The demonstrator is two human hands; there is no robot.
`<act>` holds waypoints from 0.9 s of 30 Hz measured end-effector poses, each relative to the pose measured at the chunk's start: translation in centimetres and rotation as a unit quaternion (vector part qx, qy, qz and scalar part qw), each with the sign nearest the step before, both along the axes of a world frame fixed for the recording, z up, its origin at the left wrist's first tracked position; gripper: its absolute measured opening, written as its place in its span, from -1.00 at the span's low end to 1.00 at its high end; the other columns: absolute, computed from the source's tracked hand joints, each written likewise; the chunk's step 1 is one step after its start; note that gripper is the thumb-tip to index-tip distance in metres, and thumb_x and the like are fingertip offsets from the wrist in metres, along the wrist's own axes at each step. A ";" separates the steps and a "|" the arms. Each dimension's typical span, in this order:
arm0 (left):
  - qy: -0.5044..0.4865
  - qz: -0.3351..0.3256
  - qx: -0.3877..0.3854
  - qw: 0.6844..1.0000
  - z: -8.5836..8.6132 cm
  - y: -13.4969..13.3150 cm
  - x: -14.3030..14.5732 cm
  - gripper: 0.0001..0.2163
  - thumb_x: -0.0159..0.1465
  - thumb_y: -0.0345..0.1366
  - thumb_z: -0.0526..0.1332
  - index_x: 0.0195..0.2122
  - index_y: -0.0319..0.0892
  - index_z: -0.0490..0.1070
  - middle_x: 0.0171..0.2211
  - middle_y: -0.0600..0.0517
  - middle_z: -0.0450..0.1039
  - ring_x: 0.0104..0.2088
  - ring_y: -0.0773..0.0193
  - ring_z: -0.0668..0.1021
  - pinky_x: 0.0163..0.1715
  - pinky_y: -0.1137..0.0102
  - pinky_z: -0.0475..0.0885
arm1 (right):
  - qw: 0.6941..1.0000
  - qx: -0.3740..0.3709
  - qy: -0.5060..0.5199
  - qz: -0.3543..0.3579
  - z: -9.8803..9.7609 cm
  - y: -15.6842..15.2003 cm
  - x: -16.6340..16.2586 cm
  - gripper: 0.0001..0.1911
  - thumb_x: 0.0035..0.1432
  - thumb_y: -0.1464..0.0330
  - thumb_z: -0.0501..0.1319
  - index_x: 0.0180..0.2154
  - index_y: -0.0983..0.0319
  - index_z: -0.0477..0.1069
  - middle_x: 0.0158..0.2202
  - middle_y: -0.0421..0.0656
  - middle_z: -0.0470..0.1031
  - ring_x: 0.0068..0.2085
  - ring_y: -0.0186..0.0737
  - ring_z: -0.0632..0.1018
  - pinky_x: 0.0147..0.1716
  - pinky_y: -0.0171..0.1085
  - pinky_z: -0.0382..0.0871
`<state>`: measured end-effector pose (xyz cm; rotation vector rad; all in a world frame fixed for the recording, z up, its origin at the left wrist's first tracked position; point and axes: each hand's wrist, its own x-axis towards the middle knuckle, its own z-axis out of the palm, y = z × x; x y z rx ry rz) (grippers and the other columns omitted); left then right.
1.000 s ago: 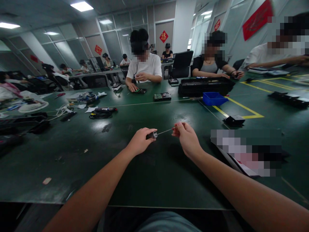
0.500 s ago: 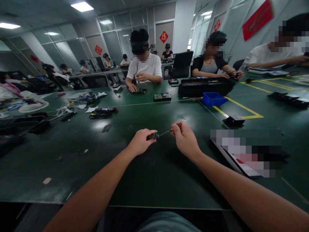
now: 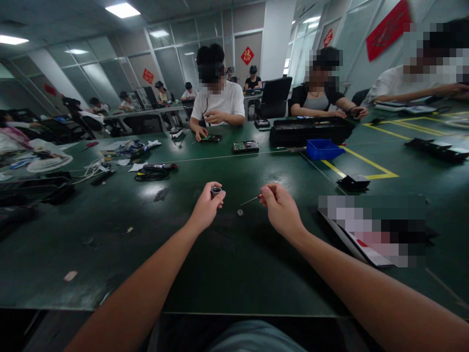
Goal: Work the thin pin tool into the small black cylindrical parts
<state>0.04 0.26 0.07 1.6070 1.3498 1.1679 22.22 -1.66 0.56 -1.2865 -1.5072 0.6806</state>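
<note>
My left hand [image 3: 205, 208] is closed around a small dark metal cylinder [image 3: 216, 190]. Its open, hollow end faces up, with a pale rim. Between the fingers of my right hand [image 3: 281, 208] is a thin screwdriver [image 3: 251, 200] with a red part at the grip, its shaft pointing left and slightly down. Just below the screwdriver's tip, a small round grey piece [image 3: 240, 212] lies on the green table [image 3: 256, 283], apart from both hands. Its details are too small to make out.
To the right lies a partly blurred white package [image 3: 348, 239], with a small black part [image 3: 353, 182] behind it. Farther back are a blue bin [image 3: 324, 149], a long black casing [image 3: 311, 131] and a circuit board [image 3: 245, 146]. A black cable bundle [image 3: 156, 171] lies left. Co-workers sit opposite.
My left hand has drawn left and up with the cylinder, turning its open end upward. The small round piece now lies separately on the table. My right hand stays nearly still with the screwdriver.
</note>
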 end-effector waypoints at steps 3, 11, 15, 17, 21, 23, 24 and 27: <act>0.129 0.007 0.019 0.991 0.8 -0.6 0.0 -0.75 0.30 -0.06 0.19 -0.22 -0.17 0.39 -0.41 0.04 0.40 -0.42 0.26 0.46 -0.37 0.37 0.37 | 1.000 0.003 0.005 0.000 -0.1 0.0 0.0 -0.74 0.35 0.16 0.03 -0.26 0.16 0.36 -0.37 -0.15 0.50 -0.33 -0.15 0.50 -0.28 -0.16 0.33; 0.336 -0.080 0.069 0.936 0.5 -1.0 0.5 -0.77 0.33 -0.25 0.13 -0.10 -0.08 0.56 -0.12 -0.03 0.54 -0.14 0.11 0.54 -0.08 0.23 0.42 | 1.000 0.003 0.018 -0.004 0.1 0.0 0.0 -0.74 0.35 0.16 0.03 -0.26 0.16 0.37 -0.38 -0.15 0.50 -0.32 -0.15 0.51 -0.26 -0.15 0.33; 0.409 -0.126 0.053 0.902 0.3 -1.2 0.7 -0.68 0.30 -0.08 0.19 0.03 0.02 0.54 -0.14 -0.04 0.54 -0.18 0.07 0.55 -0.22 0.27 0.42 | 1.000 0.008 0.021 -0.003 0.0 0.0 0.0 -0.74 0.35 0.16 0.04 -0.26 0.16 0.37 -0.38 -0.16 0.50 -0.33 -0.16 0.50 -0.27 -0.16 0.33; 0.437 -0.129 0.058 0.888 0.2 -1.4 1.0 -0.67 0.29 -0.07 0.21 0.03 0.02 0.54 -0.16 -0.06 0.54 -0.21 0.06 0.55 -0.27 0.29 0.41 | 1.000 0.009 0.020 -0.002 0.0 0.0 -0.1 -0.74 0.35 0.15 0.04 -0.26 0.16 0.37 -0.38 -0.16 0.49 -0.33 -0.17 0.50 -0.27 -0.17 0.33; 0.438 -0.119 0.056 0.889 0.4 -1.5 1.3 -0.75 0.31 -0.14 0.16 -0.10 -0.02 0.59 -0.20 -0.06 0.55 -0.24 0.10 0.55 -0.29 0.33 0.40 | 1.000 0.004 0.017 -0.004 0.1 0.0 -0.1 -0.74 0.35 0.15 0.04 -0.28 0.15 0.37 -0.39 -0.16 0.50 -0.34 -0.17 0.50 -0.28 -0.17 0.33; 0.411 -0.116 0.040 0.903 0.5 -1.4 1.0 -0.75 0.32 -0.16 0.14 -0.14 -0.03 0.59 -0.21 -0.04 0.57 -0.25 0.12 0.56 -0.30 0.34 0.39 | 1.000 0.001 0.018 -0.003 0.2 0.0 -0.1 -0.74 0.35 0.15 0.04 -0.27 0.16 0.37 -0.39 -0.16 0.51 -0.34 -0.16 0.51 -0.28 -0.17 0.33; 0.393 -0.112 0.031 0.912 0.6 -1.3 0.7 -0.76 0.32 -0.16 0.13 -0.16 -0.04 0.59 -0.22 -0.03 0.58 -0.27 0.13 0.56 -0.31 0.34 0.39 | 1.000 -0.001 0.019 -0.002 0.2 0.0 -0.1 -0.73 0.34 0.15 0.05 -0.27 0.16 0.38 -0.39 -0.16 0.51 -0.33 -0.16 0.51 -0.28 -0.17 0.34; 0.326 -0.091 0.011 0.941 1.2 -1.0 -0.1 -0.78 0.29 -0.19 0.15 -0.24 -0.08 0.58 -0.30 -0.02 0.58 -0.33 0.17 0.55 -0.35 0.35 0.37 | 1.000 -0.005 0.023 0.002 0.1 0.0 0.1 -0.73 0.34 0.15 0.05 -0.27 0.16 0.38 -0.38 -0.16 0.52 -0.33 -0.16 0.52 -0.27 -0.16 0.34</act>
